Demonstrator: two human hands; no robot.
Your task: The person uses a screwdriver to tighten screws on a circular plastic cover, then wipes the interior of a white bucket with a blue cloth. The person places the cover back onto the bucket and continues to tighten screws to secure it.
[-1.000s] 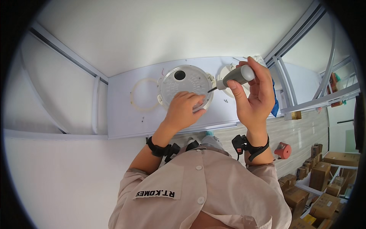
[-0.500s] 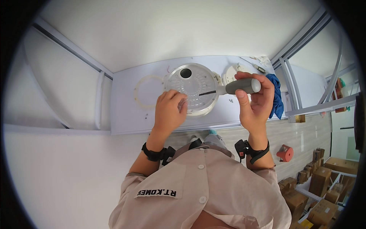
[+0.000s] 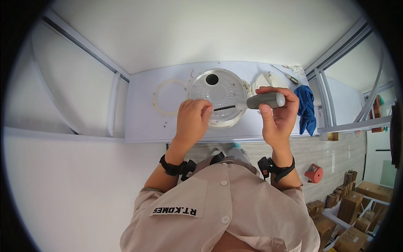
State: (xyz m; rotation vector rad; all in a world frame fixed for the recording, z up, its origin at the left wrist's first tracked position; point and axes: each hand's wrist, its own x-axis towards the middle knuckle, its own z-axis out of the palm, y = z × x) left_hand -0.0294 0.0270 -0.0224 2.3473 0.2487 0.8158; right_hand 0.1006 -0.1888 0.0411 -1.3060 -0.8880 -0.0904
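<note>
A screwdriver (image 3: 265,101) with a thick grey handle lies nearly level in my right hand (image 3: 280,118), whose thumb and fingers wrap its handle. The dark shaft points left over a round white appliance part (image 3: 226,89) with a shiny, embossed metal face and one dark round hole. My left hand (image 3: 193,122) is pinched at the near left rim of this part, its fingertips close by the screwdriver's tip. Whatever sits in that pinch is hidden or too small to name. I cannot tell whether the tip touches it.
On the white table (image 3: 140,111), a pale ring (image 3: 156,93) lies left, near several tiny screws. Behind my right hand are a round white cover (image 3: 261,82), another screwdriver (image 3: 291,78) and a blue cloth (image 3: 306,110). A red stool (image 3: 314,173) and cardboard boxes (image 3: 350,208) stand at right.
My left fingers have come closer together and lifted slightly toward the screwdriver's tip. The screwdriver has shifted a little left and its tip dips lower. The view has moved slightly.
</note>
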